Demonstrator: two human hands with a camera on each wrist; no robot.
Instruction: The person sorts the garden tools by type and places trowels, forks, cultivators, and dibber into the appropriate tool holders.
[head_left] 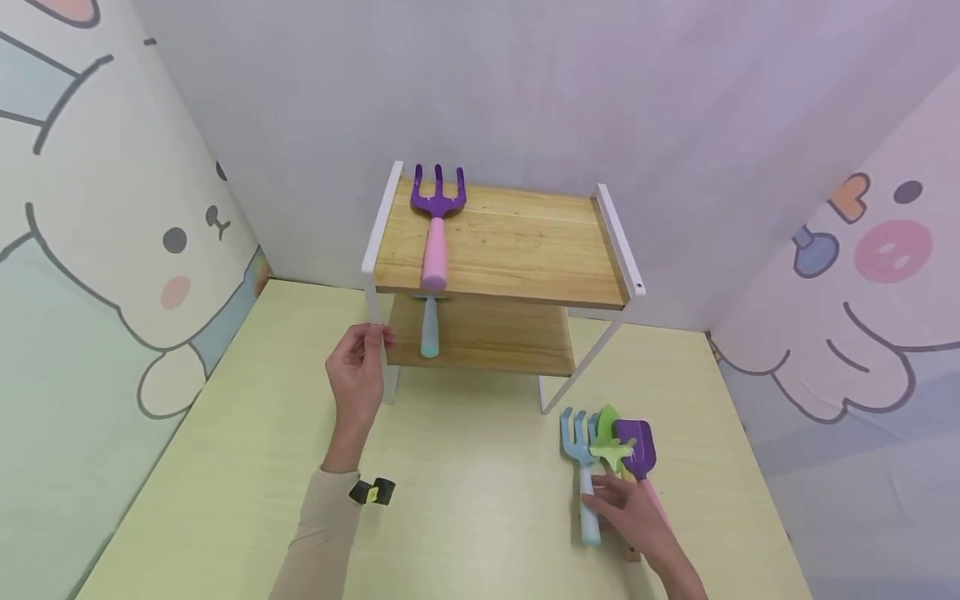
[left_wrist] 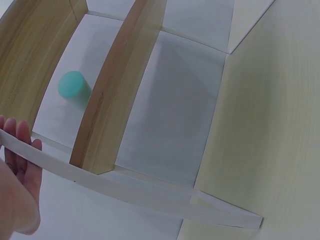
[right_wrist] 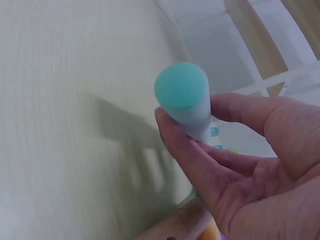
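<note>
My right hand [head_left: 636, 515] pinches the handle of a light blue hand fork [head_left: 577, 446] between thumb and fingers. In the right wrist view, the handle's teal end [right_wrist: 181, 86] points toward the camera. Close beside it lie a green garden tool [head_left: 611, 446] and a purple shovel [head_left: 637, 446] with a pink handle, partly behind the hand. My left hand [head_left: 356, 367] grips the white left post of a two-tier wooden shelf [head_left: 532, 242]; its fingers pass behind the post in the left wrist view.
A purple hand fork [head_left: 435, 250] with a pink handle lies on the top board's left side. Another tool's pale blue handle [head_left: 430, 329] rests on the lower board [head_left: 502, 333], its head hidden under the top. Cartoon-printed walls enclose the pale table [head_left: 450, 500].
</note>
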